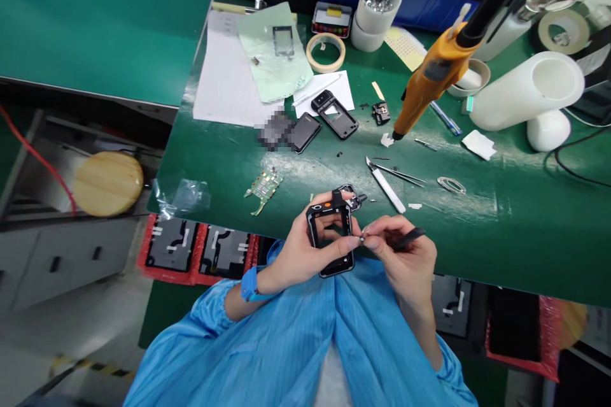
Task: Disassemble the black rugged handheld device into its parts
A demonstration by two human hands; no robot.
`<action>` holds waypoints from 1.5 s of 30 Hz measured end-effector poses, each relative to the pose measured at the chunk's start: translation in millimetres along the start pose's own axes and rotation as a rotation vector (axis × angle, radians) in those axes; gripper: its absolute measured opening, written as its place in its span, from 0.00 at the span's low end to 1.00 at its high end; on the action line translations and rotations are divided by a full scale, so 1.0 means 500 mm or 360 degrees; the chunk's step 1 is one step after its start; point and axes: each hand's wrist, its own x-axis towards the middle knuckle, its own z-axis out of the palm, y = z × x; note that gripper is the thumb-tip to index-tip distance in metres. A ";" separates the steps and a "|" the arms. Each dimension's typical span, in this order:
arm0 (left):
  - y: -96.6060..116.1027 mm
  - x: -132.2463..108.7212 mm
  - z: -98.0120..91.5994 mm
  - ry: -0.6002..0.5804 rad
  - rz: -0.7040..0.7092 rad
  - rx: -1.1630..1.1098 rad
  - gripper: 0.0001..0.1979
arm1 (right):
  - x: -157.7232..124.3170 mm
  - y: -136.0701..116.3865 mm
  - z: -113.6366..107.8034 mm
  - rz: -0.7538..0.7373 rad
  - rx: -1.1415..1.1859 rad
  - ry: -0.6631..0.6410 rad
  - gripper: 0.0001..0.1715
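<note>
Beyond the left hand [305, 244], a white container [371, 20] holds metal pieces [379, 4].

A round wooden stool [107, 183] and grey cabinets [71, 273] stand near green tables [95, 25].

Worn by the person: a glossy light-blue smock [229, 359], finely striped lengthwise, parts in front over a pale grey garment [331, 378]. The left sleeve [205, 311] gathers at the forearm. A bright-blue wristband [249, 285] encircles the left wrist. The left hand [303, 244] and right hand [408, 264] are bare.
</note>
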 end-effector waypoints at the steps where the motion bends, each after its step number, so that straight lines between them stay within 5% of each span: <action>1: 0.000 0.001 0.000 -0.0006 0.0004 -0.0023 0.33 | -0.001 0.000 0.000 -0.0020 0.0001 0.0009 0.22; 9: -0.006 0.003 -0.001 -0.0058 0.0028 -0.0122 0.33 | -0.017 -0.006 -0.011 -0.0218 -0.0022 0.0007 0.03; 20: -0.007 0.009 -0.005 -0.0326 -0.0183 -0.0448 0.35 | -0.018 -0.031 -0.019 -0.0539 -0.0314 -0.0134 0.18; 26: -0.007 0.008 -0.004 -0.0431 -0.0341 -0.0598 0.38 | -0.011 -0.026 -0.022 -0.0743 -0.0392 -0.0110 0.15; 35: 0.001 -0.006 0.002 -0.0101 -0.0293 -0.0277 0.33 | -0.014 -0.042 -0.025 -0.0668 -0.0403 -0.0044 0.17; 40: 0.001 -0.007 0.000 -0.0124 -0.0300 -0.0080 0.33 | -0.010 -0.038 -0.016 -0.0660 -0.0394 0.0057 0.16; 45: 0.000 -0.005 0.003 -0.0160 -0.0230 -0.0019 0.29 | -0.011 -0.016 -0.007 -0.0636 -0.0303 0.0126 0.25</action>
